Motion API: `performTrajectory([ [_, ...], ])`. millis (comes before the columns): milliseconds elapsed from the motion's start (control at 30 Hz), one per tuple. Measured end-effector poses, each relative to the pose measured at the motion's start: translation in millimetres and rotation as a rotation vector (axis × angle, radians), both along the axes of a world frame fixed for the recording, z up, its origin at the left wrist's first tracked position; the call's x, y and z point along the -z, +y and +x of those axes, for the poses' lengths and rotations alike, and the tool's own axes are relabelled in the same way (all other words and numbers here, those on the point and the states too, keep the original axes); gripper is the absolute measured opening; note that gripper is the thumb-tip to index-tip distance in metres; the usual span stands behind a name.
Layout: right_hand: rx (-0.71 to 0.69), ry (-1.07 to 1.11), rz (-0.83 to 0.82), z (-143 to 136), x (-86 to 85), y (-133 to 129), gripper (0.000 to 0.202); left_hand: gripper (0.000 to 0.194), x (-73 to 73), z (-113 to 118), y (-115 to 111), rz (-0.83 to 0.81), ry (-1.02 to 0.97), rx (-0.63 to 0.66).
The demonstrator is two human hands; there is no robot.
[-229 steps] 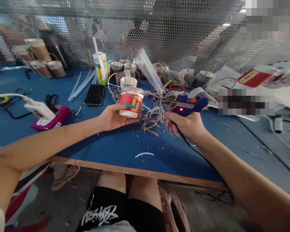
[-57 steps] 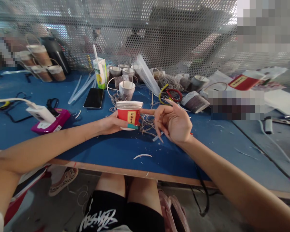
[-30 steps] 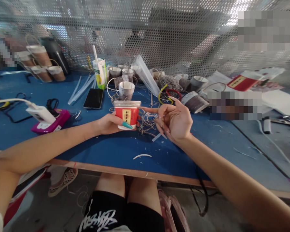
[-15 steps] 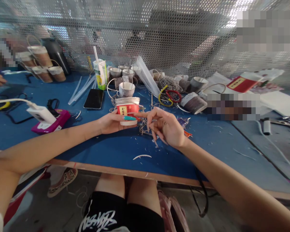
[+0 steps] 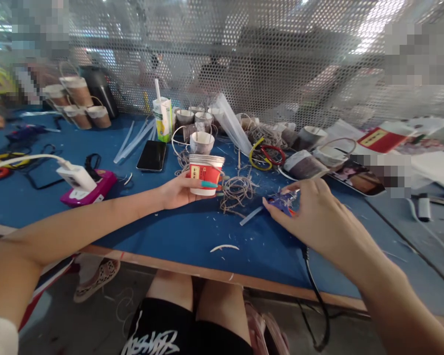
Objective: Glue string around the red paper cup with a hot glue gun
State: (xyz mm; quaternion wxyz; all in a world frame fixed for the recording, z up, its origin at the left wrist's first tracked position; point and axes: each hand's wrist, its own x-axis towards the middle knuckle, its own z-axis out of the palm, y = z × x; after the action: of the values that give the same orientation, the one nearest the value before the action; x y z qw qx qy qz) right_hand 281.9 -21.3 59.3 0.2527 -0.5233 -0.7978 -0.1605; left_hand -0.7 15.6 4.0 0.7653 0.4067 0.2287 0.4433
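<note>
My left hand [image 5: 180, 191] is closed around a red and white paper cup [image 5: 204, 173], held upright above the blue table. Grey bands circle the cup's top; I cannot tell whether they are wound cord or stacked rims. Over on the right, my right hand [image 5: 311, 209] has its thumb and fingers apart around a small blue glue gun [image 5: 280, 201], which lies on the table. A translucent glue stick [image 5: 251, 216] pokes out of it toward the left, and a black cord [image 5: 311, 276] hangs over the table edge. Loose grey-brown twine [image 5: 237, 193] lies between the hands.
Behind the cup stand several twine-wrapped cups [image 5: 202, 143]. Long clear glue sticks [image 5: 234, 125], a drink carton [image 5: 163, 118] and a black phone [image 5: 151, 155] lie or stand nearby. At left is a purple power strip [image 5: 89, 187]. Scissors [image 5: 266, 154] sit near the wrapped cups.
My right hand has left the side of the cup and moved right to the glue gun, its fingers spreading. My left hand still holds the cup. The view has shifted slightly.
</note>
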Motion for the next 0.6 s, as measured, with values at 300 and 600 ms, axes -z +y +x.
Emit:
performTrajectory([
  [300, -0.862, 0.369, -0.600, -44.7, -5.5, -14.0, 0.012, 0.045, -1.4, 2.4, -3.4, 0.012, -0.030, 0.115],
  [600, -0.814, 0.754, -0.909, -45.9, 0.0, 1.4, 0.024, 0.046, 3.5, 0.9, -2.6, -0.004, -0.095, 0.207],
])
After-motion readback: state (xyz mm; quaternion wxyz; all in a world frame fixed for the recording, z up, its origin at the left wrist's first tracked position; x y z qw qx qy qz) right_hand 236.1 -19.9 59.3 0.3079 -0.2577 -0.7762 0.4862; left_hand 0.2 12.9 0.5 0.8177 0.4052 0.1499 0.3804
